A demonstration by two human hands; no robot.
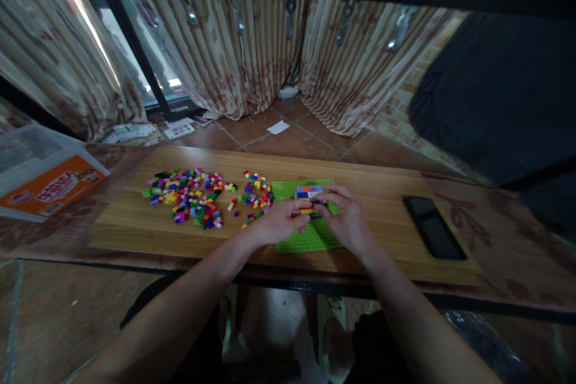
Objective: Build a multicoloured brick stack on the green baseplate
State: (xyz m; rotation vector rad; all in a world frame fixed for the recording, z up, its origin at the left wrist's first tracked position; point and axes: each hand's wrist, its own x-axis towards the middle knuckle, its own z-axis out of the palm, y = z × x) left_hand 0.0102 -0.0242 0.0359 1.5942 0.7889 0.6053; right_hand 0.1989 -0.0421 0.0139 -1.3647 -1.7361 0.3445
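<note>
A green studded baseplate (310, 237) lies on the wooden board in front of me. On its upper half is a block of small toy bricks (308, 191) in rows of purple, orange, white, blue, red and yellow. My left hand (284, 221) reaches in from the left, its curled fingers at the near left side of the bricks. From the right, my right hand (345, 216) has thumb and fingers bent around the right side of the same bricks. Both sets of fingertips meet close together there and partly cover the bricks, so any single brick between them is hidden.
Loose coloured bricks (191, 195) are heaped on the left of the wooden board (378, 192), with a smaller pile (256, 192) beside the baseplate. A black phone (434, 227) lies at the right end. A clear plastic box (49, 177) with an orange label stands far left.
</note>
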